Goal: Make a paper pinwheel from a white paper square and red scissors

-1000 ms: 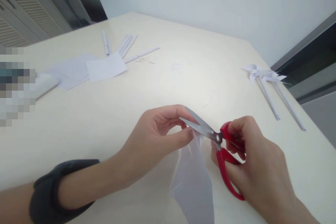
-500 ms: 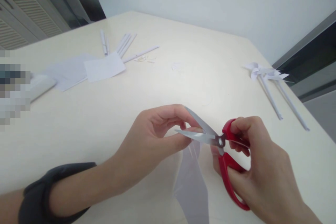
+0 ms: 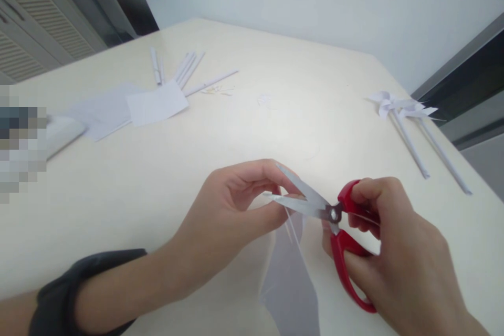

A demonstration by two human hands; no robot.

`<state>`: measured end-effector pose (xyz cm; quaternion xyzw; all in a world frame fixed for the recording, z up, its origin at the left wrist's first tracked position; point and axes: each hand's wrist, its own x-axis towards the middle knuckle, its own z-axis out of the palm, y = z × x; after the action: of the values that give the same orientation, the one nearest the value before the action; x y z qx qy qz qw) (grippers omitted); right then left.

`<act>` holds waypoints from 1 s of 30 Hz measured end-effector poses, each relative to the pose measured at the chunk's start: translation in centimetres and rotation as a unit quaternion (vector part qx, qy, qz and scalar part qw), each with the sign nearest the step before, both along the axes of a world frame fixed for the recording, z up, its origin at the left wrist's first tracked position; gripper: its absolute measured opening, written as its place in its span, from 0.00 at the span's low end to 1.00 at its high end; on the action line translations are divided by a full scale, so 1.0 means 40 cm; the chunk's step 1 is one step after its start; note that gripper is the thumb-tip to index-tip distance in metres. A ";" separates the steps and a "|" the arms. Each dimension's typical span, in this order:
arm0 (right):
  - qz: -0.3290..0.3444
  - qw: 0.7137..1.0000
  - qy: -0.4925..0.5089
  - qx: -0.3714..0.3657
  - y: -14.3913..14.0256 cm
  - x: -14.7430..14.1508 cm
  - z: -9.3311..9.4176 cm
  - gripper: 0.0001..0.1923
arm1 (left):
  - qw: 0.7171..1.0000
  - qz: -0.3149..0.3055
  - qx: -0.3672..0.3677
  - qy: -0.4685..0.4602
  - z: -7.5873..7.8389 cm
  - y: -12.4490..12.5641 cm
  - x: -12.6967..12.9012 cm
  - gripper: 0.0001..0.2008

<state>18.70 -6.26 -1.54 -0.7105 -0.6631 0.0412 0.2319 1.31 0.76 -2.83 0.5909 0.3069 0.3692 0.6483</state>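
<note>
Cutting a paper sheet with red scissors

Holding the top edge of a white paper sheet (image 3: pixel 289 273), the left hand (image 3: pixel 232 205) pinches it between thumb and fingers above the table (image 3: pixel 275 126). The right hand (image 3: pixel 397 252) is closed through the red handles of the scissors (image 3: pixel 334 220); the blades are a little apart and meet the paper just beside the left fingertips. The sheet hangs down toward the camera. Far on the left lie flat paper pieces (image 3: pixel 129 107) and rolled paper sticks (image 3: pixel 185 68). Near the right edge rest two paper pinwheels (image 3: pixel 401 107), well apart from the hands.
</note>
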 end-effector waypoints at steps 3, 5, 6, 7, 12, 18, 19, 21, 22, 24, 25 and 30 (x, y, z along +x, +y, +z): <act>-0.005 1.000 -0.011 -0.002 0.000 -0.004 0.001 0.13 | 1.000 -0.003 -0.013 -0.023 0.002 0.000 0.005 0.07; -0.008 1.000 -0.001 -0.008 0.002 -0.006 0.003 0.13 | 0.999 -0.008 -0.016 -0.031 0.005 -0.001 0.006 0.05; -0.008 1.000 0.014 -0.013 0.005 -0.006 0.005 0.13 | 0.999 -0.008 -0.016 -0.030 0.006 -0.001 0.006 0.04; -0.006 0.999 0.034 -0.020 0.008 -0.004 0.007 0.12 | 1.000 -0.004 -0.019 -0.024 0.006 0.000 0.006 0.03; -0.032 0.992 0.106 -0.067 0.040 0.039 0.005 0.12 | 0.997 0.034 -0.060 0.035 0.006 0.019 0.002 0.06; -0.010 0.993 0.041 -0.114 0.083 0.118 -0.038 0.10 | 0.993 -0.014 -0.057 0.106 0.010 0.041 -0.003 0.07; 0.010 0.994 0.034 -0.105 0.086 0.126 -0.044 0.11 | 0.990 -0.031 -0.065 0.121 0.011 0.041 -0.003 0.07; 0.030 0.994 0.030 -0.100 0.087 0.137 -0.051 0.10 | 0.983 -0.063 -0.069 0.155 0.011 0.040 -0.001 0.06; 0.041 0.994 0.030 -0.100 0.086 0.140 -0.053 0.09 | 0.981 -0.073 -0.061 0.170 0.010 0.041 -0.001 0.06; 0.061 0.992 0.033 -0.102 0.085 0.141 -0.055 0.09 | 0.976 -0.086 -0.040 0.196 0.005 0.043 0.001 0.06; 0.071 0.991 0.035 -0.104 0.084 0.141 -0.056 0.09 | 0.975 -0.089 -0.033 0.203 0.003 0.046 0.001 0.06; 0.096 0.990 0.023 -0.100 0.088 0.143 -0.066 0.09 | 0.974 -0.076 -0.020 0.213 0.004 0.053 0.001 0.08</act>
<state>24.43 -2.75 -4.17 -0.6618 -0.7156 0.1458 0.1692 1.34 2.87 -2.67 0.6645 0.3990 0.1784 0.6062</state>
